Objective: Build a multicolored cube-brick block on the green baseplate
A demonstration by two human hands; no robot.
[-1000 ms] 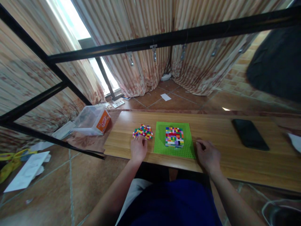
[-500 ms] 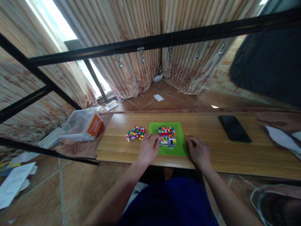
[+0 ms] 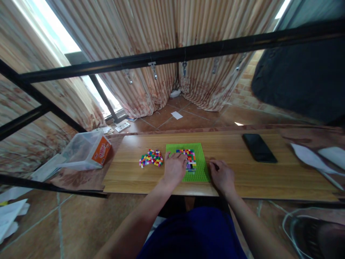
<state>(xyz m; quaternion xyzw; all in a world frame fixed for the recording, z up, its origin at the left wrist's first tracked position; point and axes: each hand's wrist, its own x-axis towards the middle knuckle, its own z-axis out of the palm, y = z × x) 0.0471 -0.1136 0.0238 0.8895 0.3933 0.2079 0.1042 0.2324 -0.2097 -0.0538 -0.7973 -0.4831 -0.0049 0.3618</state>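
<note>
At the brick structure [image 3: 191,154], my left hand [image 3: 174,167] perhaps builds further; the next press should be straight. Whether it or my curled right hand [image 3: 222,176] grips anything, I cannot tell.

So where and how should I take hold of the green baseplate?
Best pinched, I'd say, at the right edge of the green baseplate, coming from the right: it lies flat, that margin is bare of bricks, the built block sits inward, and the loose bricks lie beyond the left edge.
</note>
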